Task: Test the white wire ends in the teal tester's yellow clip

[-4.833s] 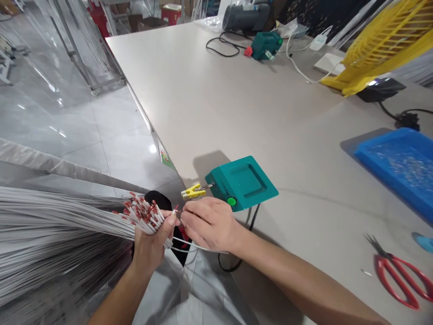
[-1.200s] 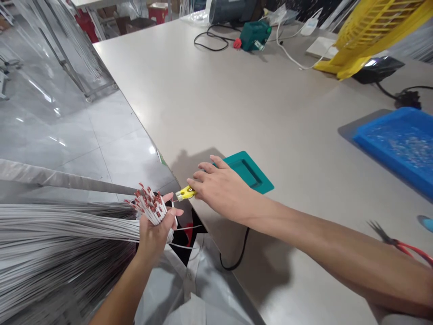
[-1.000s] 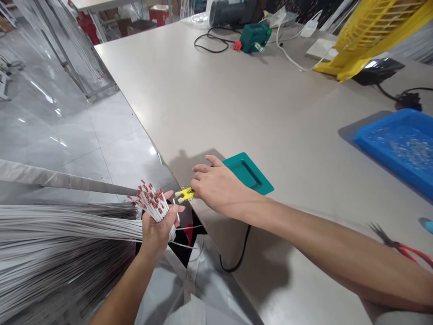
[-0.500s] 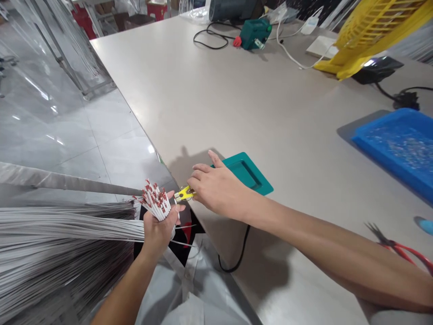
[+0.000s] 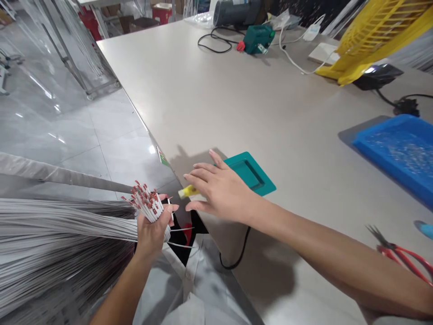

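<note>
My left hand [image 5: 154, 232] is closed around a thick bundle of white wires [image 5: 151, 210] with bare, copper-red ends pointing up. One wire end sticks out apart from the bunch, by the thumb. To the right, above the table edge, my right hand [image 5: 223, 192] has its fingers stretched and the thumb apart. A small yellow wire stripper [image 5: 189, 191] lies under its palm, with the blurred metal tip pointing at the bundle. Most of that tool is hidden by the hand. Beyond the right hand, a teal tray [image 5: 269, 186] rests on the table.
Long white wires [image 5: 67, 225] trail off left beside a wrapped rail [image 5: 61, 174]. Red-handled pliers [image 5: 394, 248] lie at the right, near a blue tray [image 5: 382, 144] of small bits. A yellow fan [image 5: 365, 45] and a green device [image 5: 259, 39] stand farther back on the table [image 5: 270, 99].
The yellow wire stripper has come away from the wires at my left hand. My right fingers have spread, and my left hand has shifted slightly left with the bundle.
</note>
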The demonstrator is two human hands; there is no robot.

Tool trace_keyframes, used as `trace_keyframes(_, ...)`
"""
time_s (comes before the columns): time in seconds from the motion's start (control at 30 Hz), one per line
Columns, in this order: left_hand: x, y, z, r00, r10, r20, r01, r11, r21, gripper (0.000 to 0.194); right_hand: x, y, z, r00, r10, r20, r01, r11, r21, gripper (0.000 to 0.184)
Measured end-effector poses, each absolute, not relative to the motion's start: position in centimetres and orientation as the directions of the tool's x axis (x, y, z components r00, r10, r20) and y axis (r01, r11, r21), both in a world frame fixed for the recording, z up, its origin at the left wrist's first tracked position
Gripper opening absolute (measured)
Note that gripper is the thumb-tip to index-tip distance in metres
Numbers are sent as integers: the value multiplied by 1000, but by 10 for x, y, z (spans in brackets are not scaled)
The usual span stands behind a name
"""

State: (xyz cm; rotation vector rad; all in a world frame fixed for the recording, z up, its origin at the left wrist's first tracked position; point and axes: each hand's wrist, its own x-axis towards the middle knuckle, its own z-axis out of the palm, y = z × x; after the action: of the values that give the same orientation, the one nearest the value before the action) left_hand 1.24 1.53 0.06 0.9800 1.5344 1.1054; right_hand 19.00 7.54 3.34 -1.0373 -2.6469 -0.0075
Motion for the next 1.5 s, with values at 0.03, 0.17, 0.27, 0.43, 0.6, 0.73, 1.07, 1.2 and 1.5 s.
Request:
trace_keyframes(0.03,9,15,5,-188,953,-238,83,257,963,10,188,68,33,-670,650,359,647,748,-148,35)
trace_keyframes(0.17,-3,7,14,-127,967,-222,96,234,967,7,173,39,28,-484,729,484,537,684,-494,21)
trace_keyframes(0.27,-6,1,15,-53,964,-259,11,260,966,10,160,31,21,-395,864,311,343,453,-823,20)
trace_keyframes(0.43,-4,-3,18,32,958,-284,-67,286,956,12,147,32,6,-321,933,162,-51,154,-987,14)
trace_keyframes(0.6,-6,-4,16,106,937,-333,-120,345,931,14,139,23,-10,-363,931,-47,-342,-180,-923,18)
trace_keyframes(0.73,-12,-3,5,82,932,-353,-83,360,929,18,145,23,-4,-413,911,9,-239,-99,-966,20)
trace_keyframes(1.07,-11,4,-2,36,950,-309,22,308,951,17,151,33,13,-388,887,249,253,363,-897,16)
trace_keyframes(1.2,-3,2,0,90,950,-300,31,299,954,26,138,34,9,-348,909,229,255,327,-910,10)
trace_keyframes(1.5,-9,1,-7,-184,943,-277,-87,265,960,17,145,29,6,-290,930,225,196,288,-937,16)
